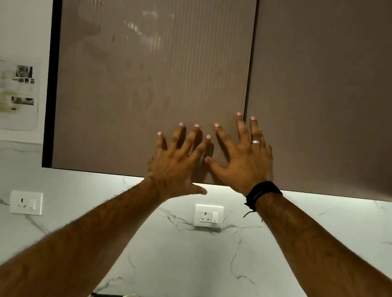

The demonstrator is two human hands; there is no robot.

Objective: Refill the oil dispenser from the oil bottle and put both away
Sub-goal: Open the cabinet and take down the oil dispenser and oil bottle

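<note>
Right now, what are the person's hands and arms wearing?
Both forearms are bare, no sleeves in view. The right hand has a plain silver band ring on one finger and a black corded wristband with loose ends. The left hand wears nothing.

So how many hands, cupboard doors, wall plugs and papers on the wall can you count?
Hands: 2, left hand and right hand
Cupboard doors: 2, left door and right door
Wall sockets: 2, one and another
Papers on the wall: 1
Total: 7
</note>
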